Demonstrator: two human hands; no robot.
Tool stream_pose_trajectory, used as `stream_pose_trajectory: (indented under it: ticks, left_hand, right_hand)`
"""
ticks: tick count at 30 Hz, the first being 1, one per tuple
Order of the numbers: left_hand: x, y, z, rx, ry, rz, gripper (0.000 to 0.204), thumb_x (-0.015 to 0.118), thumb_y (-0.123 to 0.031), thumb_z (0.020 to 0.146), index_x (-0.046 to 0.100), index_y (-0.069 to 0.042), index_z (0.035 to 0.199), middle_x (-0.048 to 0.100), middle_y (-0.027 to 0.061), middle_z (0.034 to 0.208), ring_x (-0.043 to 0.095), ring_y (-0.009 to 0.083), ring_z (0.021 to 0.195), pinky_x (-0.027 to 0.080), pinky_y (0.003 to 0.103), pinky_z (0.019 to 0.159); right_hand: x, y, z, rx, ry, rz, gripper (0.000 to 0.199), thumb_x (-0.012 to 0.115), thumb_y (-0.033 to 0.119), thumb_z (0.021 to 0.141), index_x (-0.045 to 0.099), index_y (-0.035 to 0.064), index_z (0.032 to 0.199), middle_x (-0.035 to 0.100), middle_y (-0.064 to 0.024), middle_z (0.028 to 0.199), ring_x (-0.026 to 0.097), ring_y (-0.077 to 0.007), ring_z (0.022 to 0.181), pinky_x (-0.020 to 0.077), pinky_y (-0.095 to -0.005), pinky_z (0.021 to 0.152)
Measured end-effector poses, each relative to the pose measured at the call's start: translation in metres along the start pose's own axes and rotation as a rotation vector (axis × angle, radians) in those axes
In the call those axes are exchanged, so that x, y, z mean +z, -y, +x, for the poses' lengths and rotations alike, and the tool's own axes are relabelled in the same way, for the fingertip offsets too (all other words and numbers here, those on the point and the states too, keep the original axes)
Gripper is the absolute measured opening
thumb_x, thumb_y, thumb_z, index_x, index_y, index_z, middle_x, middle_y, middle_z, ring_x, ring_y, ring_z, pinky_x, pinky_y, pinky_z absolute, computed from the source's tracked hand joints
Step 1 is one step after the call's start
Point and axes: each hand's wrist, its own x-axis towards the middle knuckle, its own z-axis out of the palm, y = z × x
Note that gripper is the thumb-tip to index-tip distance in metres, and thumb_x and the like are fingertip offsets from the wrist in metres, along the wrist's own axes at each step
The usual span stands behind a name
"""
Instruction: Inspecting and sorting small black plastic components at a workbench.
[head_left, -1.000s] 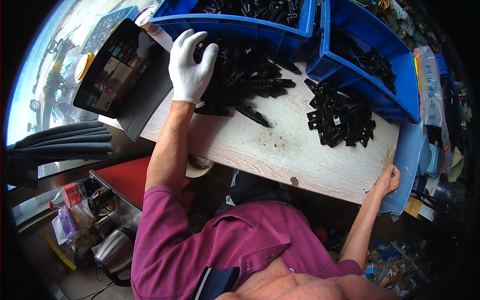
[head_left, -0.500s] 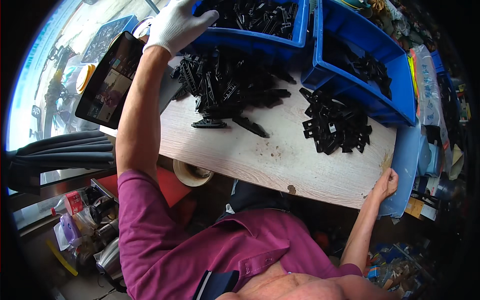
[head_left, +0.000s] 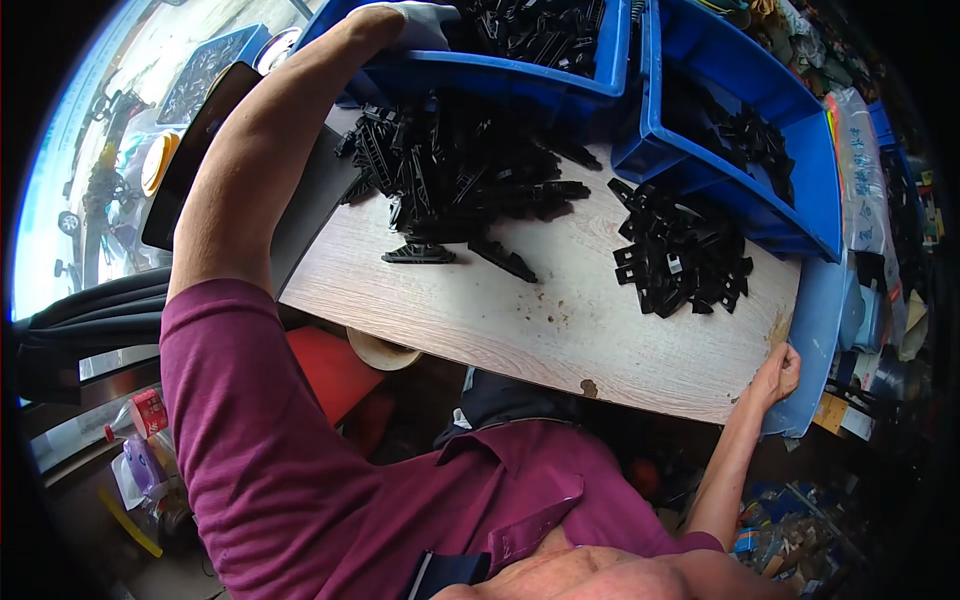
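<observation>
From my remote seat I can make out blue characters running down a pale plastic bag (head_left: pixel 861 190) at the frame's right, plus white print, too small to read, on a bottle's red label (head_left: pixel 150 412), lower left.

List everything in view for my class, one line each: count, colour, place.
Table: one, pale, centre.
Bins: three, blue, two back, one upper left.
Tray: one, light blue, table's right end.
Piles of parts: two, black, on table.
Tablet: one, black, left.
Curtain: one, dark, left.
Bottle: one, red-labelled, lower left.
Round container: one, cream, below table.
Clutter: uncountable, mixed colours, lower right.
Shirt: one, purple, bottom.
Left hand: one, white-gloved, top bin's left end.
Right hand: one, bare, table's right edge.
</observation>
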Motion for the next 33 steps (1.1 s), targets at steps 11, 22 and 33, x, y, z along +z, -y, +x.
stream_pose_trajectory:
  ticks: [11,22,33]
  left_hand:
    - [0.016,0.033,0.003,0.353,-0.246,0.013,0.082,0.076,-0.037,0.069,0.054,-0.013,0.145,0.059,0.0192,0.139,0.057,0.0334,0.129,0.046,0.040,0.109]
    - [0.008,0.021,0.018,0.173,-0.305,-0.222,0.070,0.081,-0.032,0.063,0.067,-0.011,0.129,0.070,0.0206,0.119,0.066,0.0351,0.112,0.053,0.039,0.097]
    - [0.000,0.032,-0.011,0.261,-0.710,-0.611,0.048,0.078,-0.024,0.069,0.071,-0.010,0.114,0.069,0.0115,0.119,0.063,0.0243,0.111,0.050,0.033,0.096]
  right_hand:
    - [0.002,0.001,0.000,0.020,-0.004,0.002,0.025,0.066,0.020,0.090,0.069,-0.0049,0.094,0.067,-0.0066,0.083,0.058,-0.0151,0.076,0.0479,-0.0300,0.073]
    - [0.004,-0.005,0.000,0.011,-0.005,-0.004,0.026,0.066,0.022,0.090,0.070,-0.0038,0.093,0.067,-0.0060,0.084,0.058,-0.0152,0.078,0.0479,-0.0302,0.075]
    - [0.008,0.001,-0.002,0.001,-0.005,0.040,0.025,0.066,0.022,0.090,0.070,-0.0032,0.092,0.067,-0.0051,0.082,0.058,-0.0150,0.077,0.0477,-0.0301,0.074]
